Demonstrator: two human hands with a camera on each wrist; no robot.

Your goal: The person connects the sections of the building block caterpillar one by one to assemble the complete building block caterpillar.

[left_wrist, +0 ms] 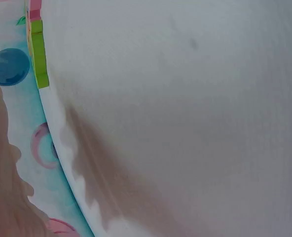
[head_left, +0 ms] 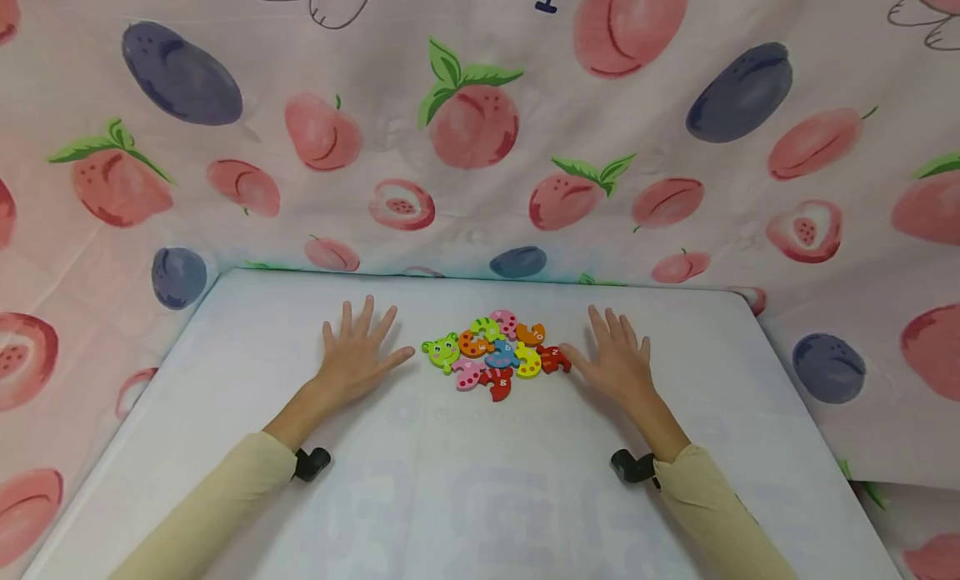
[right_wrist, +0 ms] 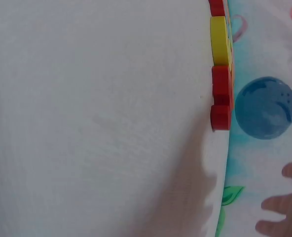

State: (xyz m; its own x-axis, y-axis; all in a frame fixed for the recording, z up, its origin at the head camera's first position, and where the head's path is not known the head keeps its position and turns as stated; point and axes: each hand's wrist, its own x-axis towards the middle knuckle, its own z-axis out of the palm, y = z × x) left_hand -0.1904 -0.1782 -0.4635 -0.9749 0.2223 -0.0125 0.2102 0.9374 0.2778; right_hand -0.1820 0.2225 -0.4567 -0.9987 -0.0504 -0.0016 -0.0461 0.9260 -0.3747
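I see the left hand [head_left: 352, 360] and right hand [head_left: 621, 362] spread wide, empty. Between them, puzzle pieces [head_left: 498, 356] lie on the surface [head_left: 480, 455]. They look light and hard; I'd pinch their thick sides.

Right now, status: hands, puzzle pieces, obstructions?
Left hand spread, holding nothing. Right hand likewise, nearest the rightmost red piece. Numbered puzzle pieces clustered between hands; no obstruction visible.

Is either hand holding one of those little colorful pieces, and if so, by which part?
Nothing is held: the left hand and right hand are spread beside the colorful pieces.
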